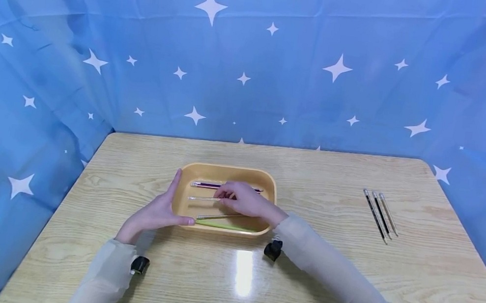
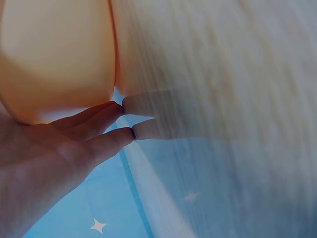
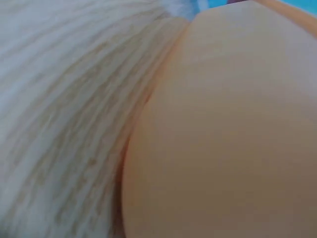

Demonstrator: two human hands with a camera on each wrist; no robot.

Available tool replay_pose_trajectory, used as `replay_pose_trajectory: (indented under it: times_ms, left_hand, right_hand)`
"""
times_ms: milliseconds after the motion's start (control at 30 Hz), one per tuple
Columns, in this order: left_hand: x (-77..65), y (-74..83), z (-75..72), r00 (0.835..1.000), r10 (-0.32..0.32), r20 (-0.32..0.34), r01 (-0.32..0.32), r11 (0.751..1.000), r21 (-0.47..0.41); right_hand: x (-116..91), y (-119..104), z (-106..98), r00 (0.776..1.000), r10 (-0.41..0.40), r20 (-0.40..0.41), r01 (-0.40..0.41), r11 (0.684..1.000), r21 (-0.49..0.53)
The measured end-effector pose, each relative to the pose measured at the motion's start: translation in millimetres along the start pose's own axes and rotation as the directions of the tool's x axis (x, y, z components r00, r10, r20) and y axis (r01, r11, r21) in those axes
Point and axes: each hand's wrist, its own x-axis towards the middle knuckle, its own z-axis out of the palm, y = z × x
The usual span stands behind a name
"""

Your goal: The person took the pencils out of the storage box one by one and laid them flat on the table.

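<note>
A shallow yellow-orange tray (image 1: 227,170) sits on the table with several pencils lying in it. My left hand (image 1: 158,212) spans the tray's left end, fingers straight along its outer wall and thumb at the near rim. In the left wrist view those fingers (image 2: 99,121) reach under the tray's side, touching the table. Inside the tray, my right hand (image 1: 244,199) pinches a pale pencil (image 1: 202,198), whose far part is hidden by the hand. Dark purple pencils (image 1: 206,185) lie behind it; a gold pencil (image 1: 214,216) and a green pencil (image 1: 226,227) lie nearer me.
Three pencils, two black (image 1: 375,216) and one gold (image 1: 388,214), lie side by side on the wooden table (image 1: 320,179) at the right. A blue star-patterned cloth (image 1: 276,86) hangs behind. The right wrist view shows mostly the tray's outer wall (image 3: 213,124).
</note>
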Motion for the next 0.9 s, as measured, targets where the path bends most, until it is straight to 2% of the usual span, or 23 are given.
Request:
replay_pose_trajectory:
  times_ms: [167,467,767,900]
  left_hand:
    - [0.6,-1.2,0.5,1.000,0.001,0.000,-0.001,1.000,0.018]
    - [0.6,-1.8,-0.2,1.000,-0.011,0.009,0.011,1.000,0.017]
    - [0.1,-1.5,-0.9,1.000,-0.010,0.015,0.010,1.000,-0.004]
    - [-1.2,-0.8,-1.1,1.000,-0.002,0.008,0.002,1.000,-0.001]
  right_hand:
    - [-4.4,-3.4,-5.3,0.998,0.050,-0.046,-0.046,0.994,0.101]
    - [-12.9,-17.6,-11.3,0.995,0.040,-0.089,-0.021,0.979,0.203]
    - [-34.1,-30.4,-29.8,0.987,0.018,-0.160,0.013,0.982,0.190]
    - [-41.9,-31.1,-34.3,0.983,0.037,-0.181,0.001,0.979,0.205]
